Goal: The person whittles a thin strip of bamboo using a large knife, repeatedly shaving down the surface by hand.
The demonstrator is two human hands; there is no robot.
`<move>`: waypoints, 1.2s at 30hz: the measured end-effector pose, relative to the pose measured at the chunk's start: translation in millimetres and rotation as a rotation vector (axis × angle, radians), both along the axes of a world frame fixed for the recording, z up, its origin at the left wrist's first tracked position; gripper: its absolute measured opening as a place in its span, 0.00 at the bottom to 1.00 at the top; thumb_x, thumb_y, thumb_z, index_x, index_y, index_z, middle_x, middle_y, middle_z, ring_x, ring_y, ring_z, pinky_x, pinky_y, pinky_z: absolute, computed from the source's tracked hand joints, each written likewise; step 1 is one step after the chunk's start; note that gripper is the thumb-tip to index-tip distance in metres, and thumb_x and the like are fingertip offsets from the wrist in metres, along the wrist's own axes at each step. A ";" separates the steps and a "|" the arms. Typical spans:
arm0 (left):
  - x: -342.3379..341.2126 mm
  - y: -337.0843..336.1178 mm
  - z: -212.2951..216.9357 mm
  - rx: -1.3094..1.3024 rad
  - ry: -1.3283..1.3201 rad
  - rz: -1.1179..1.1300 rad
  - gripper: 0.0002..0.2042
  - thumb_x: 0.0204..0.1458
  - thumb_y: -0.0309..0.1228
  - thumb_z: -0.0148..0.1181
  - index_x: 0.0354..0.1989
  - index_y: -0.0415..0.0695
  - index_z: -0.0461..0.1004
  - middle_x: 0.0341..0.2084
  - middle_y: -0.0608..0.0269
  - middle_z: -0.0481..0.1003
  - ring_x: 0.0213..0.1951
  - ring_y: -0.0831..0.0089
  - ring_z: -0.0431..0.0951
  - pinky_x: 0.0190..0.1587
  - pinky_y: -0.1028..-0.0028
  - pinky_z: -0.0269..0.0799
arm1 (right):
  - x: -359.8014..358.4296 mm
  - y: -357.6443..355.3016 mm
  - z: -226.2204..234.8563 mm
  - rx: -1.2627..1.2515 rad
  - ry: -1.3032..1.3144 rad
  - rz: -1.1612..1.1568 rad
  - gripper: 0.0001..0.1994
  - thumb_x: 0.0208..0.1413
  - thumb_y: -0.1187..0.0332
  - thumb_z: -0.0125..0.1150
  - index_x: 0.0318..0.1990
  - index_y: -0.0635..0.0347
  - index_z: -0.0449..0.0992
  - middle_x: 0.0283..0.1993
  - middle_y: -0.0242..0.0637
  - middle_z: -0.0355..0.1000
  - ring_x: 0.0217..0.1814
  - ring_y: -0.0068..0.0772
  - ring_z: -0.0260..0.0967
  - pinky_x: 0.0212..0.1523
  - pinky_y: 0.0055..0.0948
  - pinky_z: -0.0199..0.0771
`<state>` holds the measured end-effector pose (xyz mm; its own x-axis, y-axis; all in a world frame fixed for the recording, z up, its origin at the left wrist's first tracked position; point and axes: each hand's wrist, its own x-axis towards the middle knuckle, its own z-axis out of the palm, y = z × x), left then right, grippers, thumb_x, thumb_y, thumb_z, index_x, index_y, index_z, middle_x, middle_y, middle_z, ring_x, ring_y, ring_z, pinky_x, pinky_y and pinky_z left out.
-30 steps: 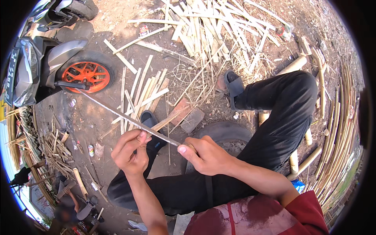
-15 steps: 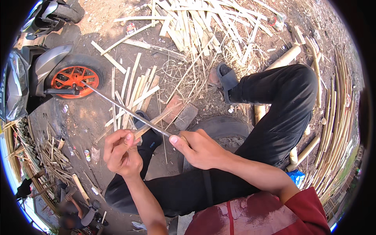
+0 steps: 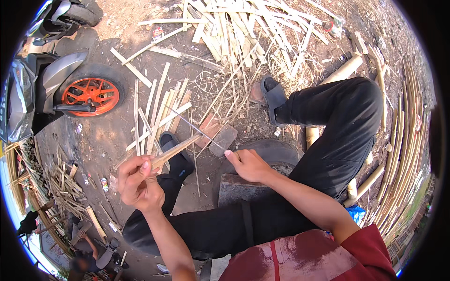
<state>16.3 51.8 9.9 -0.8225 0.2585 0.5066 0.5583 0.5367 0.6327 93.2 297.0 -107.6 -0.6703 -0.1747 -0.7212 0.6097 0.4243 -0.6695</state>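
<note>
My left hand (image 3: 142, 183) pinches one end of a pale bamboo strip (image 3: 177, 149), which slants up and away to the right. My right hand (image 3: 249, 165) is closed round the handle of a long, thin-bladed knife, the handle mostly hidden by the fingers. Its narrow blade (image 3: 194, 127) points to the far left, just past the strip's far end; whether the two touch I cannot tell. Below the right hand is a dark block (image 3: 241, 187) beside an old tyre (image 3: 267, 149), between my legs.
Split bamboo strips (image 3: 234, 35) lie heaped ahead, with more strips (image 3: 161, 110) nearer. A motorbike wheel with an orange rim (image 3: 91, 97) stands at left. Long bamboo poles (image 3: 405, 154) line the right side. Another person (image 3: 91, 255) sits at lower left. Bricks (image 3: 224, 139) lie near my foot.
The knife has moved right and away from me, its blade coming off the strip's near part toward its far end. My left hand has shifted slightly left with the strip.
</note>
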 end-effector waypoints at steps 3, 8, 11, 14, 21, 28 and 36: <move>7.0 -2.5 -1.6 0.087 -0.053 0.001 0.08 0.58 0.19 0.63 0.45 0.40 0.75 0.40 0.51 0.74 0.40 0.60 0.81 0.41 0.67 0.81 | 2.0 -6.3 -1.2 0.000 0.106 -0.041 0.35 0.71 0.43 0.39 0.26 0.70 0.71 0.20 0.55 0.67 0.24 0.56 0.65 0.35 0.51 0.67; 0.3 -13.5 -8.2 0.088 -0.051 0.035 0.09 0.59 0.20 0.62 0.46 0.40 0.74 0.41 0.50 0.75 0.40 0.60 0.81 0.44 0.65 0.81 | -20.3 -33.1 34.2 -0.171 0.262 -0.064 0.35 0.71 0.43 0.39 0.25 0.70 0.69 0.18 0.55 0.64 0.23 0.55 0.63 0.32 0.51 0.65; 2.9 -22.9 -10.6 0.124 -0.020 -0.021 0.08 0.56 0.18 0.65 0.42 0.39 0.76 0.38 0.50 0.75 0.37 0.60 0.82 0.39 0.66 0.83 | -6.2 -13.0 -25.6 -0.059 0.062 0.012 0.35 0.71 0.44 0.39 0.23 0.70 0.69 0.18 0.55 0.64 0.23 0.55 0.63 0.32 0.51 0.66; 5.5 -24.9 -11.7 0.188 -0.046 0.041 0.07 0.57 0.19 0.64 0.42 0.39 0.75 0.38 0.50 0.75 0.37 0.60 0.81 0.40 0.63 0.84 | -16.3 -20.3 -0.5 -0.021 0.099 0.070 0.36 0.71 0.43 0.39 0.26 0.71 0.74 0.23 0.61 0.72 0.32 0.60 0.75 0.39 0.54 0.71; 7.0 -24.8 -9.2 0.169 -0.110 -0.044 0.08 0.60 0.22 0.62 0.45 0.40 0.74 0.42 0.49 0.75 0.39 0.57 0.82 0.43 0.61 0.83 | -4.3 -0.8 -52.0 0.138 -0.094 0.068 0.36 0.70 0.43 0.39 0.27 0.70 0.78 0.28 0.60 0.76 0.37 0.59 0.78 0.44 0.55 0.71; 1.2 -24.1 -10.1 0.199 -0.098 0.009 0.08 0.58 0.19 0.63 0.44 0.40 0.74 0.40 0.47 0.76 0.38 0.56 0.83 0.40 0.63 0.83 | -10.4 -33.5 -13.7 -0.016 0.251 -0.021 0.36 0.70 0.43 0.41 0.26 0.72 0.74 0.25 0.63 0.72 0.34 0.68 0.73 0.42 0.57 0.70; 5.5 -39.1 -16.9 0.252 -0.142 0.037 0.08 0.59 0.20 0.62 0.46 0.38 0.72 0.46 0.44 0.75 0.41 0.55 0.82 0.44 0.60 0.83 | 5.8 -19.1 -71.0 0.239 -0.012 0.010 0.35 0.69 0.42 0.40 0.31 0.69 0.79 0.36 0.65 0.76 0.47 0.69 0.74 0.50 0.56 0.72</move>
<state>21.8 12.7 -7.0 -0.8964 0.1070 0.4301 0.4373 0.3708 0.8193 99.0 277.9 -178.6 -0.6609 -0.0044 -0.7505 0.6119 0.5758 -0.5422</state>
